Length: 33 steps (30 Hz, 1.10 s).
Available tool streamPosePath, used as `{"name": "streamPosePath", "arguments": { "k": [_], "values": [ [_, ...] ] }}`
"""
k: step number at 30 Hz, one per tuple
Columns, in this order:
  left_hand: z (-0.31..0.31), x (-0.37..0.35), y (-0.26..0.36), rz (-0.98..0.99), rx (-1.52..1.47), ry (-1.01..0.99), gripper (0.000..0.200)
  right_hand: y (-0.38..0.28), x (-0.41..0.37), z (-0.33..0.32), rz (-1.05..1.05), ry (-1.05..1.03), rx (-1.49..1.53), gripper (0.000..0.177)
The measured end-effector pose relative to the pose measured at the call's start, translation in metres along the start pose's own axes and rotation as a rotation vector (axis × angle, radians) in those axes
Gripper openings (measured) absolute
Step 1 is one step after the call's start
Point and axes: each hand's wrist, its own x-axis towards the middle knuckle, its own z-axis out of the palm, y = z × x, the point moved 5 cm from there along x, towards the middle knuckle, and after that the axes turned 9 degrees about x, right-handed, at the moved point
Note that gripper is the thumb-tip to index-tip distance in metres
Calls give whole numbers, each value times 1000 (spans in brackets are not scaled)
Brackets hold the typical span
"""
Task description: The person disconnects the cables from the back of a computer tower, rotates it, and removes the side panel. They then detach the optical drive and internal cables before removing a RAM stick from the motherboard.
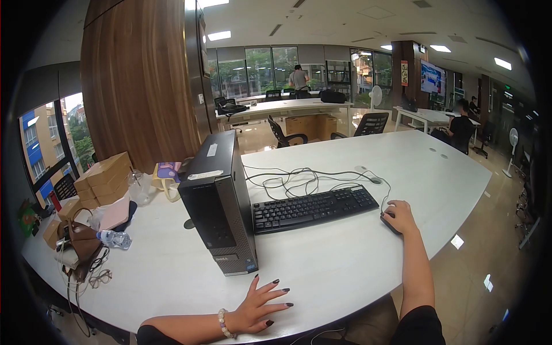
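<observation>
My right hand point(401, 216) is wrapped over a black computer mouse point(390, 223) at the right of the white table. My left hand point(260, 306) lies on the tabletop near the front edge, fingers spread, holding nothing. Just beyond it stands a black Dell desktop computer tower point(217, 201), upright and apart from the fingers. Between the tower and the mouse lies a black keyboard point(316, 208). Tangled black cables point(299, 179) spread behind the keyboard. A beaded bracelet point(224, 323) circles my left wrist.
On the left of the table point(167, 276) are cardboard boxes point(103, 181), a brown bag point(82, 241), a water bottle point(115, 239) and eyeglasses point(100, 279). Office chairs point(372, 123) stand beyond the far edge. A person point(299, 79) stands at the back; another point(461, 126) sits at right.
</observation>
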Motion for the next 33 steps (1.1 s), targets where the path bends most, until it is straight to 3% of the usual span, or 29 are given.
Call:
{"name": "streamPosePath", "arguments": {
  "k": [11, 14, 17, 23, 29, 33],
  "values": [
    [-1, 1, 2, 3, -3, -1, 46, 17, 4, 3, -56, 59, -46, 15],
    [0, 0, 1, 3, -6, -7, 46, 18, 4, 1, -97, 163, 30, 17],
    [0, 0, 0, 5, -8, -8, 47, 12, 1, 1, 67, 99, 160, 20],
    [-1, 1, 1, 2, -15, -10, 46, 8, 2, -2, 3, 167, 225, 28],
    [-1, 3, 2, -1, -16, -10, 46, 11, 1, -3, 160, 120, 249, 28],
    [-1, 3, 2, -2, -13, -10, 46, 12, 1, 0, 60, 115, 209, 30]
  ]
}}
